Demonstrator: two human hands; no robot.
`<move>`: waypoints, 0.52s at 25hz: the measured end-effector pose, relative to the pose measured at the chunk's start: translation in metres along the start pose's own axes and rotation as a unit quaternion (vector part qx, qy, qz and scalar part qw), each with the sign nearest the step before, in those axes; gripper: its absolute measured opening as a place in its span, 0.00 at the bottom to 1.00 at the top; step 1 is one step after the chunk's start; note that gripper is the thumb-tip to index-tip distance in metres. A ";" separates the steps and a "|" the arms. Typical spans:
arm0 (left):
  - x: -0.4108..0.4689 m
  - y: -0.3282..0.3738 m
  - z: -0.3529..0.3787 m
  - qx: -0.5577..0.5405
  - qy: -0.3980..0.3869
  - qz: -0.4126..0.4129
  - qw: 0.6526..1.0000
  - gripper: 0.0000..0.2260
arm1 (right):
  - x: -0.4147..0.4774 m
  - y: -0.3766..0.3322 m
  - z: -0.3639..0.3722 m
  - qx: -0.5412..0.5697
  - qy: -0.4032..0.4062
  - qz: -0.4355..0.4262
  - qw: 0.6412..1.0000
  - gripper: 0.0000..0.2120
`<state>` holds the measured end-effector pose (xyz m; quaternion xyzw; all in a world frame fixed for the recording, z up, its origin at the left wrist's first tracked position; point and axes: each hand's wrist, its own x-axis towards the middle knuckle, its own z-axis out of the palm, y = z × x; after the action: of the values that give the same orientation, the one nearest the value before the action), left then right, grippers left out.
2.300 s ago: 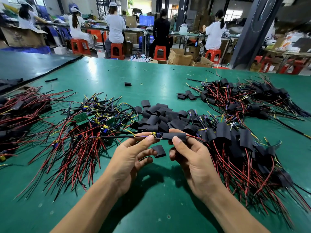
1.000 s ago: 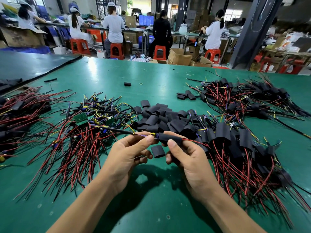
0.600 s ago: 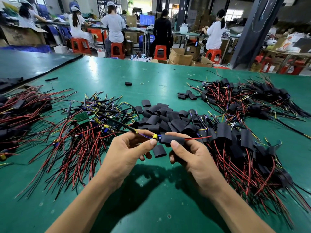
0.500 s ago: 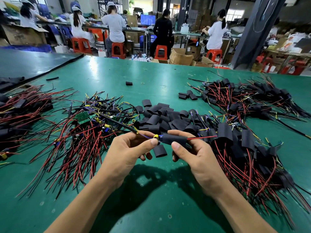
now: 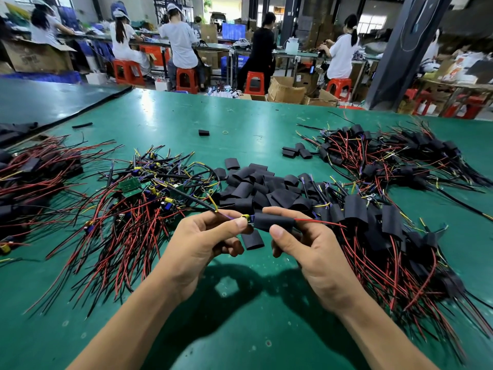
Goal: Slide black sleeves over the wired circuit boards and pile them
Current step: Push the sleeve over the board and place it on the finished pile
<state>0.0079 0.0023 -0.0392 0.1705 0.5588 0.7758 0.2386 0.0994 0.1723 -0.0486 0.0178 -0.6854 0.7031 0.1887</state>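
While your left hand (image 5: 202, 244) pinches the small wired circuit board (image 5: 246, 218) by its yellow end, your right hand (image 5: 312, 252) grips the soft black tube sleeve (image 5: 272, 222) above the green counter (image 5: 240, 329). It has slid further; the board seems nearly hidden, ready for piling.

Matt blk sleeve (image 5: 273, 222); glossy grn tabletop (image 5: 240, 329).

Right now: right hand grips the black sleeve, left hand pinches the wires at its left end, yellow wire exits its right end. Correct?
Head view shows a red wire, not yellow, exiting the right end of the black sleeve. Rest holds: right hand grips the sleeve, left hand pinches the wires at its left end.
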 end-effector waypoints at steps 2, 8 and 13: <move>0.000 0.000 -0.002 0.015 0.003 0.006 1.000 0.10 | -0.001 -0.001 0.001 -0.027 -0.009 0.001 1.000 0.16; 0.000 -0.001 -0.004 0.093 -0.007 0.050 0.994 0.11 | -0.001 -0.005 -0.002 -0.074 -0.010 0.001 0.997 0.15; 0.002 -0.002 -0.004 0.028 -0.025 0.003 0.999 0.13 | -0.002 -0.005 -0.003 -0.068 -0.024 0.014 0.997 0.14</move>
<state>0.0046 0.0001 -0.0421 0.1979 0.5740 0.7558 0.2452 0.1031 0.1748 -0.0442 0.0127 -0.7363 0.6566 0.1631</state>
